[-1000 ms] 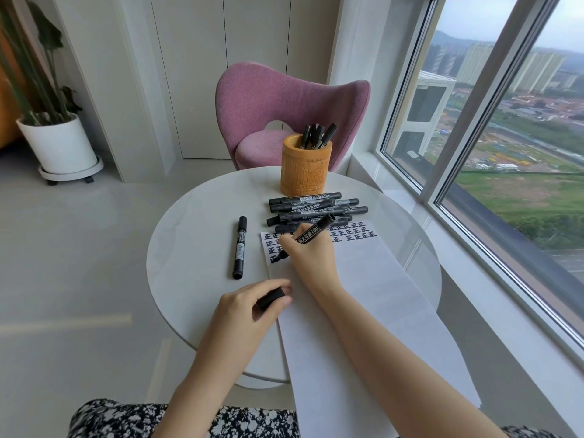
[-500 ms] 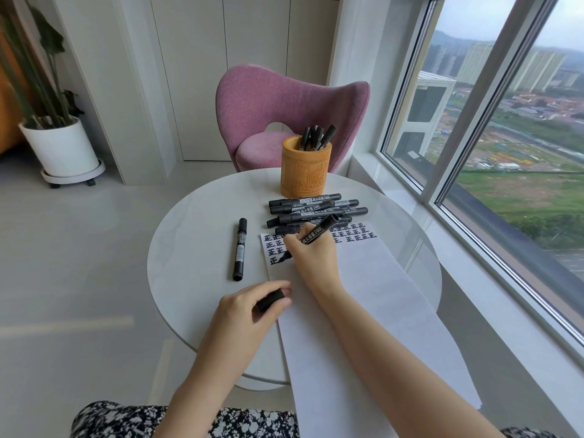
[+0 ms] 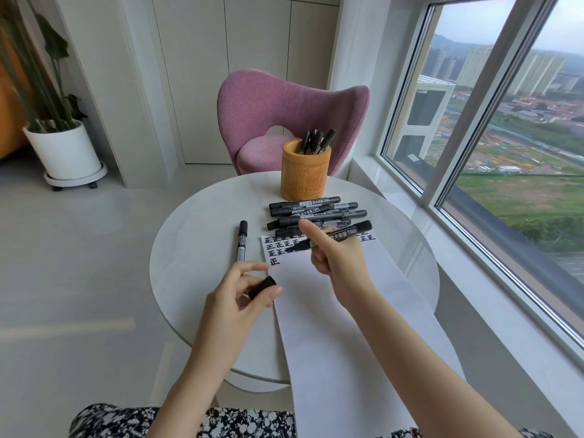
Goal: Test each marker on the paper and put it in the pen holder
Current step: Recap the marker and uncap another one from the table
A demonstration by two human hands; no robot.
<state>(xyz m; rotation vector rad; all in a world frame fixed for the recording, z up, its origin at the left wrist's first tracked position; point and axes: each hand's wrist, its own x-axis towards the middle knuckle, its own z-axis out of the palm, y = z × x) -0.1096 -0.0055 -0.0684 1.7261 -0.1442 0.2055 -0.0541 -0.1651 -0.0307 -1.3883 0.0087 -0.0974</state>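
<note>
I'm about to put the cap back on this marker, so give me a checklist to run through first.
1. The marker is held in the right hand: ok.
2. The cap is pinched in the left hand: ok.
3. Marker tip clear of the paper: cannot tell, blurred.
4. Cap's open end facing the tip: cannot tell.
5. Test characters on the paper: ok.
6. The pen holder upright, room left: ok.

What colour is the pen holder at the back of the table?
The pen holder is orange-tan with carved relief patterning on its side, seen in the head view.
</note>
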